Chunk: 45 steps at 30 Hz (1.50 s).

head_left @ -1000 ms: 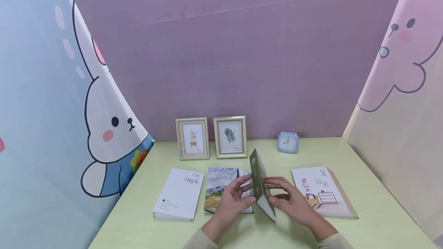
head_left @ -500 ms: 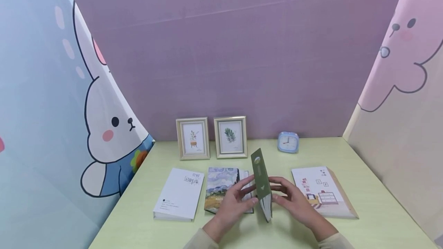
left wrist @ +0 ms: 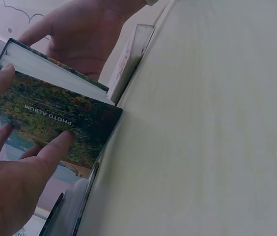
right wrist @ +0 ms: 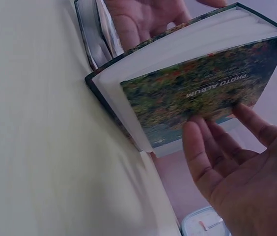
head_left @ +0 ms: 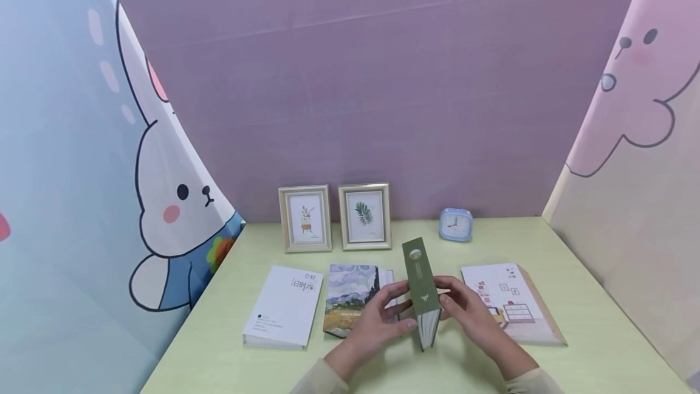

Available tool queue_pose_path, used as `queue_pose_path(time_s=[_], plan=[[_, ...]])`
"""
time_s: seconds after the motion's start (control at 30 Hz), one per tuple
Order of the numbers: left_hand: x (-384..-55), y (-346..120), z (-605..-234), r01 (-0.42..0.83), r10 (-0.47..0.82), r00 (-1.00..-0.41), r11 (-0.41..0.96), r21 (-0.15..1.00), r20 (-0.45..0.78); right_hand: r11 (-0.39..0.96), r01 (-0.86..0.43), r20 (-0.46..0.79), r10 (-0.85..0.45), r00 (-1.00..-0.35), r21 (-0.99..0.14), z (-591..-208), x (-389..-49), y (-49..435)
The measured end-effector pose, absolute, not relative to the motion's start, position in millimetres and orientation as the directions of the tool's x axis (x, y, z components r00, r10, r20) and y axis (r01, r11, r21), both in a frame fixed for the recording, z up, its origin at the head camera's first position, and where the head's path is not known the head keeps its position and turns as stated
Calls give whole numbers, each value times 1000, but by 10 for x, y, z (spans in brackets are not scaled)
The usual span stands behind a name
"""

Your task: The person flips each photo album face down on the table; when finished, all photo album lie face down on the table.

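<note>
A photo album (head_left: 420, 275) with a green spine stands upright between my two hands, spine toward me. Its painted cover, lettered PHOTO ALBUM, shows in both wrist views. My left hand (head_left: 378, 324) holds it from the left, with the thumb (left wrist: 57, 147) against the cover and a fingertip close to the page edge. From the right, my right hand (head_left: 474, 315) holds it, fingertips touching the other cover (right wrist: 207, 98). The pages fan slightly apart at the lower end. Behind my left hand lies a second album (head_left: 347, 297) with a landscape painting, partly hidden.
A thick white book (head_left: 281, 309) lies at the left of the pale green table (head_left: 208, 357). On the right rests a book with a furniture drawing (head_left: 508, 309). Two picture frames (head_left: 305, 219) and a blue alarm clock (head_left: 456, 224) stand along the back, before a purple wall.
The album has turned in my hands, so its green spine now faces me more squarely. It has shifted slightly right, and my left hand has moved a little right with it.
</note>
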State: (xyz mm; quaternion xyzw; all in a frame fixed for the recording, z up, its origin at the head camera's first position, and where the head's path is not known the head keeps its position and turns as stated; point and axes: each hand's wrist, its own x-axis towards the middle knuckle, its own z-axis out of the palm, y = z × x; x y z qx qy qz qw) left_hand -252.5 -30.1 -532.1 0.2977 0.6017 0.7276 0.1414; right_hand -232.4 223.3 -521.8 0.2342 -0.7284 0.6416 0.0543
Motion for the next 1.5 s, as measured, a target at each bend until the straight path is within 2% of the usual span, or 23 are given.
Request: queue_pose_path(time_s=[0.23,0.53,1.1,1.33,1.5], plan=[[-2572,-295,-5338,189,570,-777,-191,963,265,40,-455,430,-262,-864,-890,-5167,-2308,2252],[-2615,-298,-5315,215,598,-765,-114,970,240,36,-412,388,-266,-882,-911,-5138,-2296,2302],[-2686,-190,-5285,206,608,-778,5,979,160,114,-375,363,-113,-925,-920,-5146,-2330,2335],[-2675,-192,-5299,299,584,-797,157,941,155,142,-339,338,-33,-941,-930,-5157,-2335,2347],[-2674,-188,-5297,305,597,-787,157,939,156,201,-269,277,13,-961,-942,-5151,-2344,2370]])
